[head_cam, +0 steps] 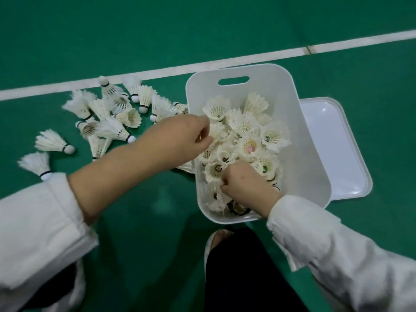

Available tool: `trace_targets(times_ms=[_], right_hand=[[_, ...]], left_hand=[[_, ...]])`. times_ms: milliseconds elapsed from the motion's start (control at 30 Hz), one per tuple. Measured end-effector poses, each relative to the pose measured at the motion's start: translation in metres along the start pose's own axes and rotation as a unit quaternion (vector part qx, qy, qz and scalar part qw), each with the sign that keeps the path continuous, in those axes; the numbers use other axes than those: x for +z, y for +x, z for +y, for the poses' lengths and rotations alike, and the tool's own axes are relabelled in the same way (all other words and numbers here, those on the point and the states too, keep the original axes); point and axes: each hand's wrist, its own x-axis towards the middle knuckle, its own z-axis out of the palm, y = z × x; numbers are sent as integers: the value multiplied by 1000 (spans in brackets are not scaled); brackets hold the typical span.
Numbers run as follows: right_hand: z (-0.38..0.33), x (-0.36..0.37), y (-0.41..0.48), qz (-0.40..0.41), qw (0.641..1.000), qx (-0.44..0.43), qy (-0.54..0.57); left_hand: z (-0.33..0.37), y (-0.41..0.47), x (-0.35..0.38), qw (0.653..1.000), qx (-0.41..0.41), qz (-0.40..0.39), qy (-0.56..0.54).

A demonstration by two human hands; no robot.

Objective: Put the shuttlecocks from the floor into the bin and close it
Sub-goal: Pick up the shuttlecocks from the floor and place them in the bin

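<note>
Many shuttlecocks (105,118) lie on the floor (225,30) left of the bin (313,167), which is about half full. Both hands reach inside: left hand (186,136) pinching feathers, right hand (245,185) curled, grip unclear. Pressing could crush feathers; the lid (342,149) under the bin may snag.

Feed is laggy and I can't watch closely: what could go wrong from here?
1. The white plastic bin is already heaped with white feather shuttlecocks, while a pile on the green floor remains; the white lid may not seat.
2. Both the left hand and right hand press into the heap, which could crush feathers.
</note>
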Motion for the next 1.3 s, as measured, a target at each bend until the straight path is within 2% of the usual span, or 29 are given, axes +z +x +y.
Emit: trace_targets(times_ms=[133,267,367,500,633,733,833,967,1133,1200,1300], right_hand=[[-6,12,5,-31,997,-12,-67],[-15,-15,3,-41,994,-11,-98],[-31,-55,-4,-1,997,-19,-74],[-74,-114,-2,80,989,-91,-81],[-130,-129,27,74,984,-139,-82],[-171,-116,64,45,985,-146,-82],[-202,-91,99,25,986,-146,-75],[-229,-48,139,-10,984,-162,-68],[-262,5,193,-9,989,-146,-19],[-276,23,212,6,990,-138,10],[-289,44,232,11,992,-126,27]], left_hand=[[-30,-10,-30,993,6,-55,99],[-55,-19,-50,980,20,-85,180],[-65,-22,-56,975,48,-110,189],[-84,-25,-75,971,71,-123,191],[-126,-40,-100,975,59,-100,187],[-173,-65,-106,986,22,-76,144],[-238,-100,-90,991,-58,-60,108],[-321,-149,-44,977,-181,-80,73],[-383,-174,14,961,-262,-83,25],[-396,-174,33,958,-280,-55,3],[-406,-169,56,950,-306,59,-36]])
